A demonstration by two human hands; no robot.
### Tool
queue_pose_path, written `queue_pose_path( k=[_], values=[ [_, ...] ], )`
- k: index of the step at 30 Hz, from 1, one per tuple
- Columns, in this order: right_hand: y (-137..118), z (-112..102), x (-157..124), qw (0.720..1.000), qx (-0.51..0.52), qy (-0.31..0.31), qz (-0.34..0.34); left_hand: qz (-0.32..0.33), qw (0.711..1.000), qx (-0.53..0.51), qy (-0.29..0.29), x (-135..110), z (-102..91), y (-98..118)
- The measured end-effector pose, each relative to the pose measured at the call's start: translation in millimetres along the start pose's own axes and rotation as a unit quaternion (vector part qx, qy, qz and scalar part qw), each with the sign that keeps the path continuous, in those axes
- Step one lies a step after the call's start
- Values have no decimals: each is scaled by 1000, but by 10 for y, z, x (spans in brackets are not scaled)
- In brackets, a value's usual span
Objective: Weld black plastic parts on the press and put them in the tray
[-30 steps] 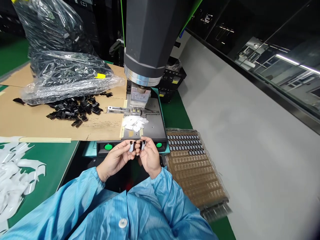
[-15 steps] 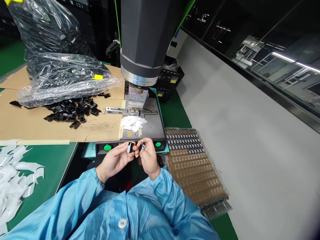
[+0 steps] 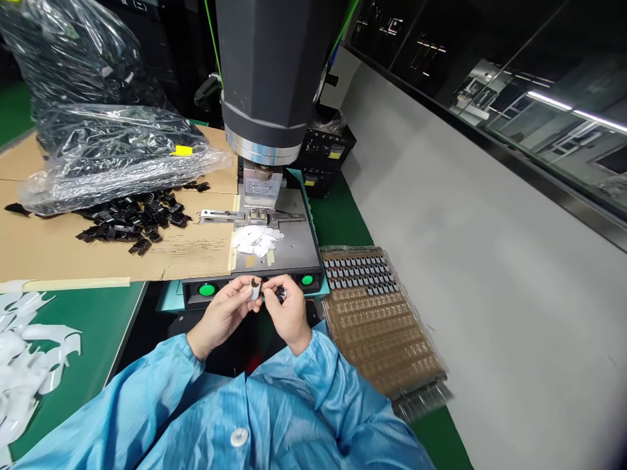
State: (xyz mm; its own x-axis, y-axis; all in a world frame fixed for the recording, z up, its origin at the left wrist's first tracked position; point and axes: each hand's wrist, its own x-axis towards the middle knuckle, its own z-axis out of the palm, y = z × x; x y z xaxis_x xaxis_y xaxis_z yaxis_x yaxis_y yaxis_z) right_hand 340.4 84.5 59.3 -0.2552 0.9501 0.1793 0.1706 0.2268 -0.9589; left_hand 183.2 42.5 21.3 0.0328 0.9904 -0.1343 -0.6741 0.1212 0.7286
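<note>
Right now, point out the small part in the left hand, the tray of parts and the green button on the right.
Small part [image 3: 255,293] in the left hand [image 3: 223,318]: head view, on its pale face.
Tray of parts [image 3: 379,336]: head view, brown surface near the middle.
Right green button [image 3: 307,280]: head view, mid-face.

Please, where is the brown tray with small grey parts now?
In the head view, the brown tray lies right of centre, between the right hand and the grey wall.
</note>
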Motion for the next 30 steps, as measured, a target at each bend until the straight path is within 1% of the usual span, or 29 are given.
queue_pose_path(
  k=[2,5,8,10,13,17,19,23,27,28,30],
  values=[
    [25,-3,4,1000,-18,12,-1,50,994,90,20,-2,-11,-34],
    [77,-10,10,999,-26,22,8,100,974,198,42,-11,-66,-89],
    [107,-17,16,999,-28,23,17,133,953,269,43,-24,-116,-108],
    [111,-21,21,999,-28,20,24,142,943,299,41,-36,-116,-91],
    [110,-30,26,999,-23,16,33,139,943,298,44,-58,-66,-44],
    [119,-44,28,999,-21,12,38,108,968,218,60,-73,7,-4],
    [131,-42,32,999,-18,13,40,98,974,197,61,-71,12,-6],
    [168,-18,46,999,-3,11,43,102,964,239,50,-55,-39,-48],
    [231,-44,34,999,0,-18,51,99,958,261,57,-34,-57,-77],
    [260,-69,36,999,-6,-17,49,97,960,257,56,-27,-44,-75],
    [339,-143,88,999,-31,3,28,99,962,245,61,-7,-3,-59]
  ],
)
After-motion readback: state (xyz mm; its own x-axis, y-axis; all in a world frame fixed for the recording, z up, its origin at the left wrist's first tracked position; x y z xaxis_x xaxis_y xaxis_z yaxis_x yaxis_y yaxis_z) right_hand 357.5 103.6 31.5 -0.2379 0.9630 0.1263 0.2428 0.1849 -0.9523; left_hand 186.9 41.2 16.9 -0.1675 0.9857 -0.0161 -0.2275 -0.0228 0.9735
